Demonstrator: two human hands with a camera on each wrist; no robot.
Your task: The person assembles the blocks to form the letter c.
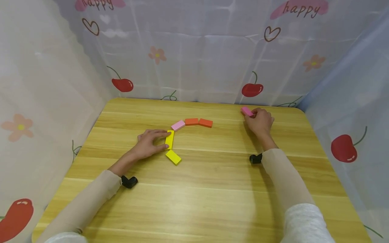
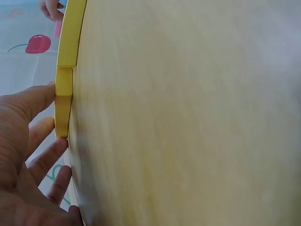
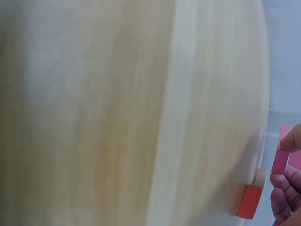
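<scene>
Left hand [image 1: 149, 143] flat on desk [image 1: 212, 189], fingers straight, touching yellow block [image 1: 170, 139] in curved block row. Right hand [image 1: 259, 121] pinches pink block [image 1: 247, 111] near far desk edge, well apart from row. Right wrist view alone shows orange block [image 3: 249, 201] end-on.

Cut off at the lower left edge of the left wrist view: left hand [image 2: 21, 155], only fingers showing. Cropped at the lower right corner of the right wrist view: right hand [image 3: 287, 188]. Blurred throughout both wrist views: table [image 3: 117, 117]. Partly covered by fingers: pink block [image 1: 247, 111].
</scene>
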